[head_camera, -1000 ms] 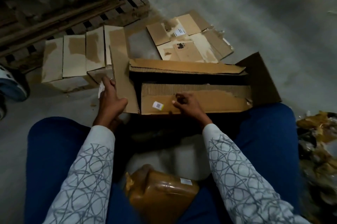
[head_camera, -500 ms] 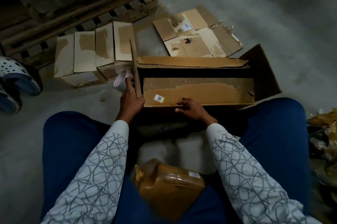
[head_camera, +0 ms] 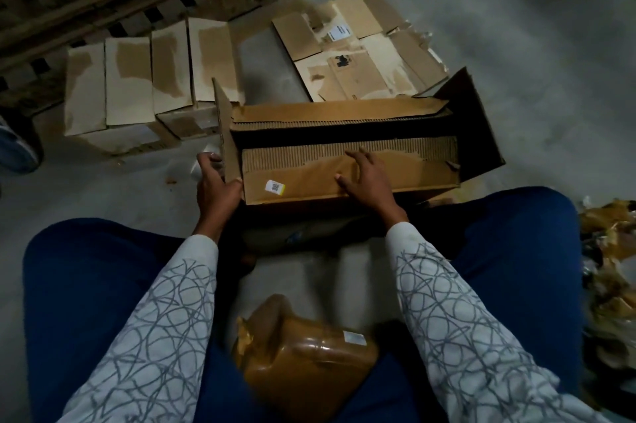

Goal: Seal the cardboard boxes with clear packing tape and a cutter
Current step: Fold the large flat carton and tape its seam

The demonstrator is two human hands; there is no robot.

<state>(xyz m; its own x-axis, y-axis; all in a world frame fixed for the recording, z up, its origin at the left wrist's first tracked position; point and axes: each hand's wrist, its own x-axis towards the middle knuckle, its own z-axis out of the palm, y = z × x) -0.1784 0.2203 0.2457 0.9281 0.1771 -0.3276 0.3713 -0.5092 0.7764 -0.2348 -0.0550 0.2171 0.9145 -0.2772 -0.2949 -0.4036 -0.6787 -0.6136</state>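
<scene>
Cardboard box [head_camera: 303, 183] sits on the concrete floor [head_camera: 137, 188] just before the seated person's knees, its long flaps not quite meeting. Left hand [head_camera: 215, 181] pinches the upright end flap [head_camera: 225, 133], thumb inside and fingers curled outside. Right hand [head_camera: 368, 178] presses the near flap [head_camera: 423, 171] with straight, spread fingers.

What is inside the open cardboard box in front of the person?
Only a dark gap shows between the two long flaps of the cardboard box; no contents are visible. The near flap, under the right hand, covers the rest.
</scene>
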